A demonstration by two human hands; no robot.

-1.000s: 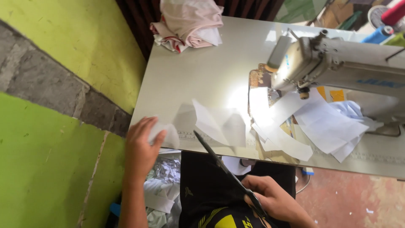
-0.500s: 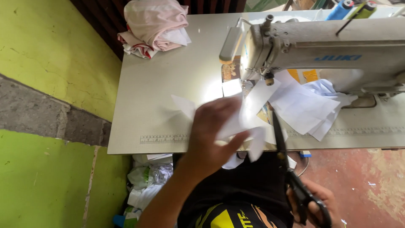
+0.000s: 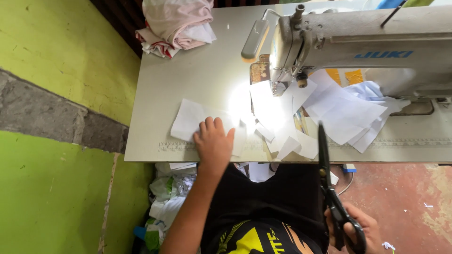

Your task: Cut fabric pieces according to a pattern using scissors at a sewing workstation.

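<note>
1. Left hand (image 3: 214,143) sits at centre frame, palm down and fingers spread flat on a white fabric piece (image 3: 190,120) near the front edge of the grey sewing table (image 3: 188,70). It presses the piece rather than gripping it.
2. Right hand (image 3: 358,230) is down in the lower right corner, off the table, fingers closed through the handles of black scissors (image 3: 329,188).
3. The scissor blades are shut and point straight up the frame, the tip just crossing the table's front edge beside the loose white pieces.
4. More white cut pieces (image 3: 343,113) lie scattered right of centre, overlapping one another, some running under the machine's arm.
5. The sewing machine (image 3: 358,42) fills the upper right, its lamp throwing a bright glare onto the cloth below the needle.
6. A bundle of pink and white cloth (image 3: 176,21) rests at the table's far corner, top of frame.
7. Green and grey wall (image 3: 56,117) takes the left side; fabric scraps (image 3: 165,197) pile on the floor beneath the table, lower centre.
</note>
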